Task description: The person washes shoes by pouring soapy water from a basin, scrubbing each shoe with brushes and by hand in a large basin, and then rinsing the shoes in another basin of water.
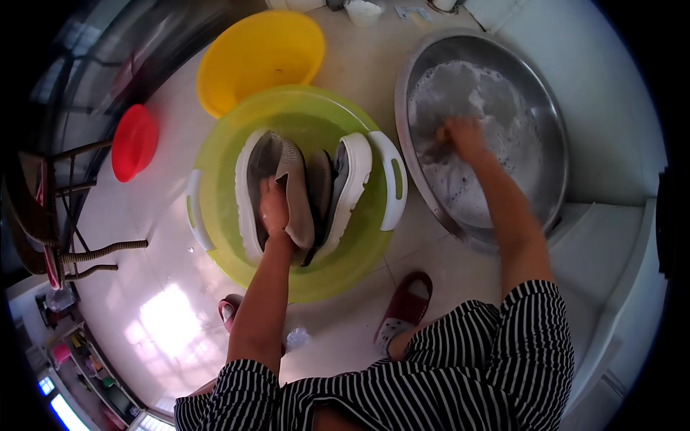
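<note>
A beige knit shoe [296, 194] with a thick white sole lies in the lime-green basin [215, 248], which has white handles. My left hand [273, 206] reaches into its opening and grips it, fingertips partly hidden inside. Beside it, to the right, a second shoe [352, 179] rests tilted, its white sole facing outward. Over on the right, my right hand [462, 138] is closed and blurred by motion at the surface of sudsy grey water in a steel basin [553, 136]. Something dark shows at its fingers, too smeared to name.
Behind the green basin stands a yellow basin [251, 54], and a red basin [134, 144] is farther left. A chair [57, 194] is at the left edge. My slippered foot [406, 305] is near the green basin. A white container [364, 11] stands at the back.
</note>
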The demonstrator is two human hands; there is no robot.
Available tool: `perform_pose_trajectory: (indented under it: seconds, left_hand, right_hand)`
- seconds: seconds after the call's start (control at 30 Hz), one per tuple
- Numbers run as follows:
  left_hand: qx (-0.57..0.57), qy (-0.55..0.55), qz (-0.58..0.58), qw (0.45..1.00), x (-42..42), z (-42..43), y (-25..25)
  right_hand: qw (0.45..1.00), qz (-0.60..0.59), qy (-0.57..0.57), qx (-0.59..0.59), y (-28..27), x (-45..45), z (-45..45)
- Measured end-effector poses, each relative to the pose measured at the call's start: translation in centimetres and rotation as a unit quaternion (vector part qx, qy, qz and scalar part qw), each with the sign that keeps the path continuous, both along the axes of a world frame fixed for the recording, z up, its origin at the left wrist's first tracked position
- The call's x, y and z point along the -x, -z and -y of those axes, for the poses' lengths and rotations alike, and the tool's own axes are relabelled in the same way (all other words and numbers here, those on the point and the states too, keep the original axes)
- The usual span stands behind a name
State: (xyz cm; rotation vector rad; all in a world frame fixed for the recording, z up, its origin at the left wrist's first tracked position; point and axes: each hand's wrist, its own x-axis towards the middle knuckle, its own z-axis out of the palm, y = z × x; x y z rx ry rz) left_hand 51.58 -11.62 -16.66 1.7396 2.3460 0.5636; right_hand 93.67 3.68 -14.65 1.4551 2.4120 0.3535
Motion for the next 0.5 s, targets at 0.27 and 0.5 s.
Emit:
perform_pose_trajectory:
  seconds: [0.27, 0.5]
  left_hand:
    - [0.012, 0.006, 0.019, 1.000, -0.4, -0.2, -1.0]
    - [0.027, -0.003, 0.042, 0.999, -0.5, -0.2, -1.5]
  right_hand:
    - [0.832, -0.485, 0.166, -0.213, -15.3, -2.9, -3.1]
    - [0.583, -0.809, 0.075, -0.003, -27.7, -6.4, 1.7]
